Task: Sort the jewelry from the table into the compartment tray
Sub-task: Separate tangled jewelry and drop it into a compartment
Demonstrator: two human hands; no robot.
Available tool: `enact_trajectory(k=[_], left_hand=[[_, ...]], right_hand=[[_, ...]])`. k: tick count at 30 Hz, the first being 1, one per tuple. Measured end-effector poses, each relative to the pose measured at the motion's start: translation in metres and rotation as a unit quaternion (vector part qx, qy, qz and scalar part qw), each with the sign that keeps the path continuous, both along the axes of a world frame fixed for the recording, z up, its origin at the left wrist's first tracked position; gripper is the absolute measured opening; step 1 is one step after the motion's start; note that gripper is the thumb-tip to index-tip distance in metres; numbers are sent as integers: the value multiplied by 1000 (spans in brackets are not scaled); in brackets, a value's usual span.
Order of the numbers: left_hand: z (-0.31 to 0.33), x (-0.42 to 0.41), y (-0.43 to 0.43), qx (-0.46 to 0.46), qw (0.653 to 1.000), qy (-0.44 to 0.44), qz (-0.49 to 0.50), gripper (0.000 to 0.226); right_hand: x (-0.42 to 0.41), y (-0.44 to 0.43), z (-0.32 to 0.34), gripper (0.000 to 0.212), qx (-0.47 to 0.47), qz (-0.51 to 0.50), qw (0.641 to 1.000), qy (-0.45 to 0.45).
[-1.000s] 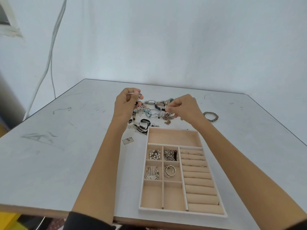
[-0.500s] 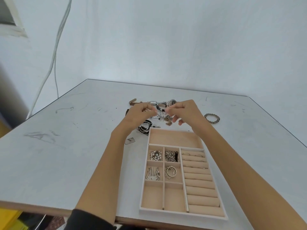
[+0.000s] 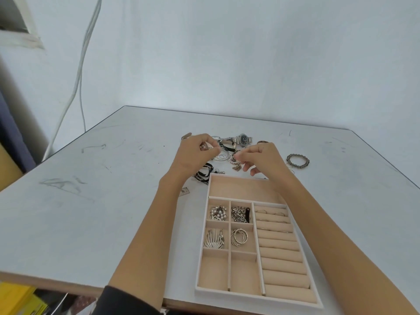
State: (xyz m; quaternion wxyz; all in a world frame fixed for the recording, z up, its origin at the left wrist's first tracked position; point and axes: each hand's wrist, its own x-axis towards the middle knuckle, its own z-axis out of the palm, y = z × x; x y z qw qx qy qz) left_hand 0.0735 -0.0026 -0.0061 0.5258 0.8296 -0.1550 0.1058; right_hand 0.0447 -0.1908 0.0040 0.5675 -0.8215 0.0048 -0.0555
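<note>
- Desk (image 3: pixel 102 212): wide bare stretch toward 9 o'clock from the tray (image 3: pixel 238 187), with a narrower strip toward 3 o'clock. The far edge at 12 o'clock meets the wall.
- The tray's near rim sits right at the desk's 6 o'clock edge. I cannot tell if it overhangs.
- Jewelry pile (image 3: pixel 229 159) lies on the desk at 12 o'clock, just beyond the tray's far wall. A watch (image 3: pixel 244 139) lies at its far side.
- Left hand (image 3: pixel 195 155) and right hand (image 3: pixel 261 160) are both over the pile, close together, fingers curled and fingertips pinched. Whatever is between the fingertips is too small to make out, so I cannot tell the grip.
- The left forearm runs along the tray's 9 o'clock side. The right forearm crosses its far-right corner and covers part of the wide far compartment.
- Already in the tray's small compartments: pearl cluster (image 3: pixel 217 213), chain (image 3: pixel 239 214), fan-shaped piece (image 3: pixel 214 239), hoops (image 3: pixel 238 237). A few thin rings sit in the far ring rolls (image 3: pixel 281 253).
- Beaded bracelet (image 3: pixel 297 160) is at 1 o'clock, apart from the pile.
- Black cord bracelet (image 3: pixel 204 173) is at 11 o'clock, near the tray's far-left corner and under the left wrist. A small tag (image 3: pixel 184 191) lies just beside that forearm.
- Cable (image 3: pixel 79 71) hangs down the wall at 10 o'clock, off the desk.
</note>
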Motion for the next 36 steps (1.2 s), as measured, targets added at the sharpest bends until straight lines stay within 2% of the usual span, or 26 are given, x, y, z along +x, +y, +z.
enact_trajectory(k=[5,14,18,23,30,36], left_hand=[[2,3,4,-33,998,-23,42,7],[-9,3,3,104,994,39,26,4],[-12,4,4,119,992,45,25,13],[-6,3,8,72,995,64,28,19],[11,-11,8,-64,996,61,7,35],[15,-39,3,-150,988,21,-41,27]], right_hand=[[-2,-4,-5,8,-4,0,1000,4],[-4,-8,-4,8,-7,-4,1000,6],[-6,-7,-2,9,-3,-2,1000,9],[-8,-9,1,14,-5,2,1000,7],[-13,-12,11,6,-4,22,1000,-7],[-24,-19,22,12,48,40,998,-19]])
